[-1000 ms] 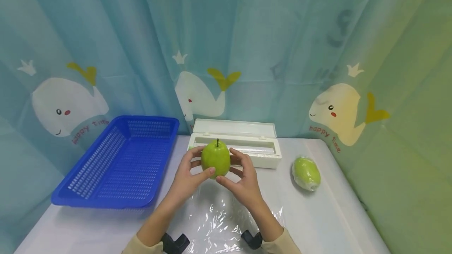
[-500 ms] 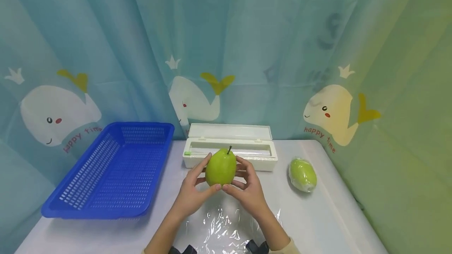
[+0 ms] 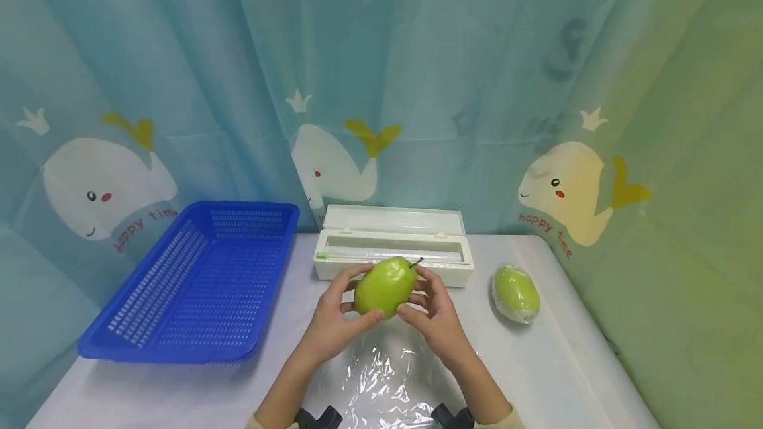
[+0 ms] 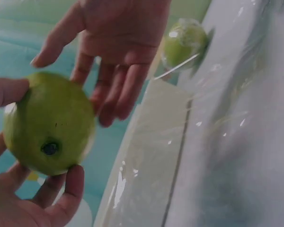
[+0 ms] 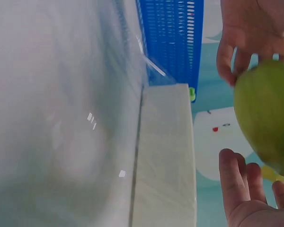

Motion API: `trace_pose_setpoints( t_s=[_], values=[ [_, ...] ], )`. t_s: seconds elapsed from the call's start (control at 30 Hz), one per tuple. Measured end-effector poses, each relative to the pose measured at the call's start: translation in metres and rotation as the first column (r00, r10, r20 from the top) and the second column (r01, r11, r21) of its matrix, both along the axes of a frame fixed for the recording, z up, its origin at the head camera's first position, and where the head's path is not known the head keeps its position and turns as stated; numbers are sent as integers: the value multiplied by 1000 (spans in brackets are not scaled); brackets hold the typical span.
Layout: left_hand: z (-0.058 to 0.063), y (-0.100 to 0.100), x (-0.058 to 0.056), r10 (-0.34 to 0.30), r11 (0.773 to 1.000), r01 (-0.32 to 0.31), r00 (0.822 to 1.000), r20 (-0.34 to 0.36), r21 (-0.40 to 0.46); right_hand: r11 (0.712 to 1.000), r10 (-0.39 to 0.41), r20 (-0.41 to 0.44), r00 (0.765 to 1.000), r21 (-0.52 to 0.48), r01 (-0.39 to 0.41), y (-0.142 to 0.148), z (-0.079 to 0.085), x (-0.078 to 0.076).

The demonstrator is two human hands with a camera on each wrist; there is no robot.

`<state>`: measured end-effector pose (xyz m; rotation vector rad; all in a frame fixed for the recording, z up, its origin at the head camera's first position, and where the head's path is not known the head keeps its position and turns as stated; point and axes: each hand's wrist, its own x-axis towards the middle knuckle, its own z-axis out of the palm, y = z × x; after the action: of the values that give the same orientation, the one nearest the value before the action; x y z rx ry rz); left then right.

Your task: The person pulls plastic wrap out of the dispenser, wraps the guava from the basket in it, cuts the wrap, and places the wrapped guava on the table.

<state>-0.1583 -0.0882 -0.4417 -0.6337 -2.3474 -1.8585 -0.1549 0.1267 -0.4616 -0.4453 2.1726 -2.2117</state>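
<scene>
- 1 pear gripped in your left hand
- your right hand has fingers wide beside it
- you're lining up, I guess
- next probably: lower it onto the film

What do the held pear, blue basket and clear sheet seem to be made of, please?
Held pear: smooth, glossy green skin with a bright highlight; real fruit or imitation, I can't tell.
Blue basket: probably moulded plastic, slightly shiny, with regular holes through its walls.
Clear sheet: likely thin plastic film, see-through and glossy, judging by its crinkled highlights.
</scene>
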Motion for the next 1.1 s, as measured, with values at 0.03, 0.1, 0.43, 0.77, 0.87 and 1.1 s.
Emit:
trace_pose_setpoints(
  t_s=[0.03, 0.1, 0.43, 0.77, 0.87, 1.1],
  values=[
    [0, -1, 1, -14, 1000, 14, 1000, -20, -16, 1000, 9, 2, 1000, -6, -9, 3, 0, 0],
    [0, -2, 2, -57, 997, 55, 997, -54, -49, 999, 32, 4, 999, -14, -32, 9, 0, 0],
    [-6, -4, 6, -217, 952, 175, 965, -149, -252, 960, 173, -122, 977, 243, -140, 37, 1, 0],
    [-9, -3, 13, -221, 895, 124, 958, -184, -429, 893, 196, -80, 977, 427, -144, 41, 1, 2],
    [-11, -1, 15, -237, 876, 132, 956, -176, -463, 885, 194, -41, 980, 438, -157, 42, -1, 3],
    [-16, 1, 13, -229, 828, 83, 953, -199, -554, 871, 178, -27, 984, 470, -145, 39, -6, -3]
  ],
)
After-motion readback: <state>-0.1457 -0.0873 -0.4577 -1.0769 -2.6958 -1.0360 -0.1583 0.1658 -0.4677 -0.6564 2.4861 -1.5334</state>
